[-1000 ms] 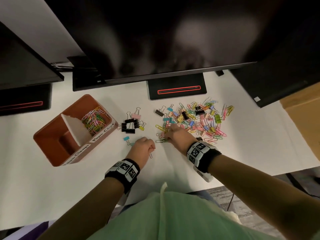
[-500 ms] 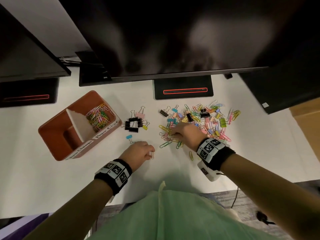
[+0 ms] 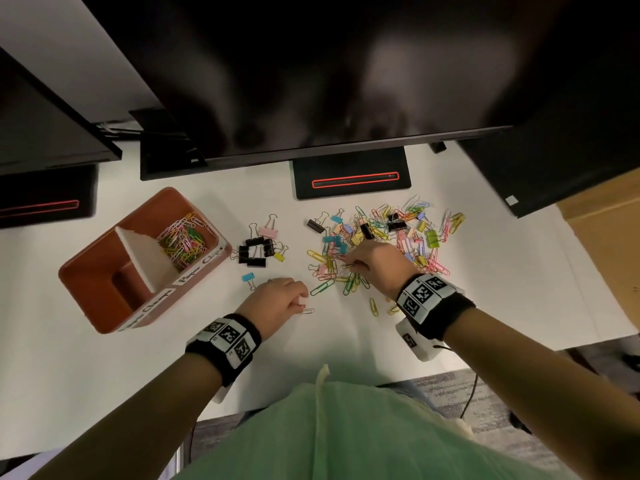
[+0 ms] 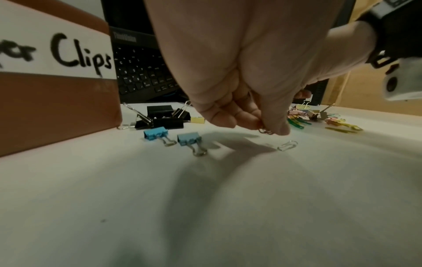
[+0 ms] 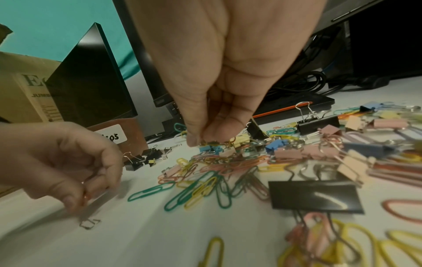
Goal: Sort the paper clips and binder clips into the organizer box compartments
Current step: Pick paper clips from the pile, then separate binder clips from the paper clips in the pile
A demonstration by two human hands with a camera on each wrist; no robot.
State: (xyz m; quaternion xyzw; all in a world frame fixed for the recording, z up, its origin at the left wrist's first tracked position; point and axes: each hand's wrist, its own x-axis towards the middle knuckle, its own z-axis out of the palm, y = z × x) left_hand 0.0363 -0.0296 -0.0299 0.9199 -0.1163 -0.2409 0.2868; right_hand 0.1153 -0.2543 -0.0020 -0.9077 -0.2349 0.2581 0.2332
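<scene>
A brown organizer box [image 3: 104,289] stands at the left, with several coloured paper clips [image 3: 183,240] in its back compartment. A mixed pile of paper clips and binder clips [image 3: 408,237] lies right of centre. My left hand [image 3: 299,303] hovers low over the table with its fingers curled, pinching small paper clips [image 4: 266,131]. A silver paper clip [image 4: 287,145] lies loose just beside its fingertips. My right hand [image 3: 349,265] is at the pile's near left edge, thumb and fingers pinching a paper clip [image 5: 205,142] there.
Several black binder clips [image 3: 256,252], a pink one and a yellow one lie between box and pile. Two blue binder clips [image 4: 157,134] lie left of my left hand. Monitor stands [image 3: 349,178] and a keyboard [image 4: 141,72] line the back. The table edge runs close to my body.
Several paper clips now lie spread toward the front of the pile. My left hand has drawn back slightly toward me, still pinching clips. The right hand stays at the pile's edge.
</scene>
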